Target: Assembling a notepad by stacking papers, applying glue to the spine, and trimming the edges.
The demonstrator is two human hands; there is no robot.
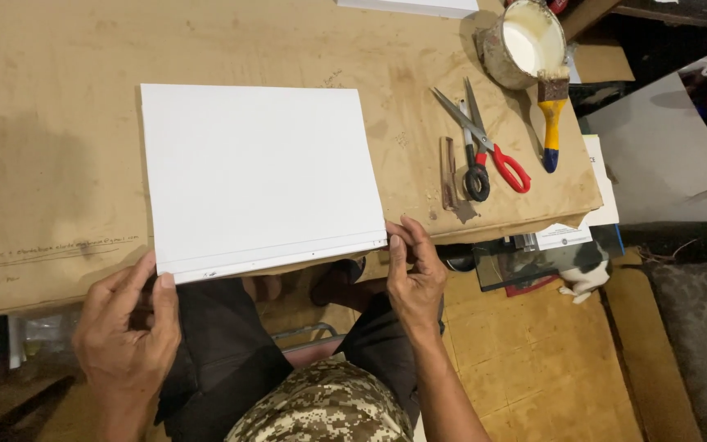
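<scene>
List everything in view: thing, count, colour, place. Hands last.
white board: 1, white, flat on the table, near edge overhanging toward the person
table: 1, brown, stained top
scissors: 2, one red-handled, one black-handled, lying crossed right of the board
brown strip: 1, brown, just left of the scissors
can: 1, stained, white liquid inside, far right of the table
paintbrush: 1, yellow and blue handle, below the can
cat: 1, black and white, on the floor under the table's right end
left hand: 1, fingers at the board's near left corner
right hand: 1, fingers at the board's near right corner
</scene>
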